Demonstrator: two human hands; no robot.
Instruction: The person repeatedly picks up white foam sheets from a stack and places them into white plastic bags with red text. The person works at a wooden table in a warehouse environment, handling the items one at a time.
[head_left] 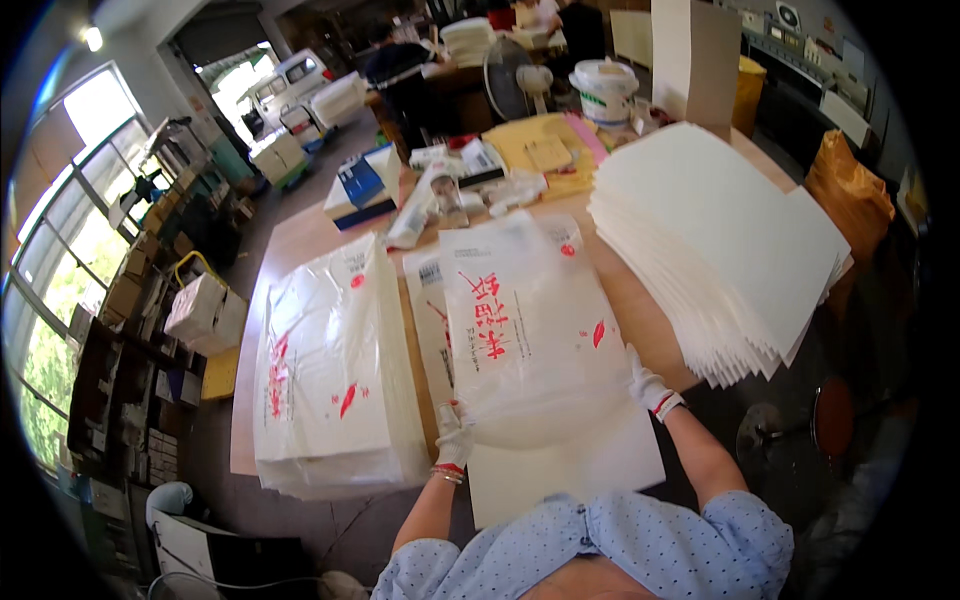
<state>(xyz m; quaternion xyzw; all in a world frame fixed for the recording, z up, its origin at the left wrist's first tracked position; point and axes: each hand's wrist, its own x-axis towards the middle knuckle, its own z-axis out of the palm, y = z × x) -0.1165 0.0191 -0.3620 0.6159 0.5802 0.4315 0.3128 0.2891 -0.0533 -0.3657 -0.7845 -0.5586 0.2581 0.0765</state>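
In front of me lies a clear plastic bag (540,330) with red and black print. White sheets (560,460) are partly inside it, their near end sticking out of the bag's mouth toward my body. My left hand (455,437), in a white glove, is closed on the left edge at the mouth. At the right edge, my gloved right hand (652,387) grips the bag, its fingertips partly hidden. Another printed bag (430,310) shows under its left side. To the left is a thick stack of filled bags (330,370).
A fanned stack of large white sheets (720,240) overhangs the table (645,310) at right. Behind are a blue-and-white box (365,185), yellow envelopes (545,155), a white bucket (603,90) and a fan (508,80). A round stool (832,415) stands right; shelves line the left.
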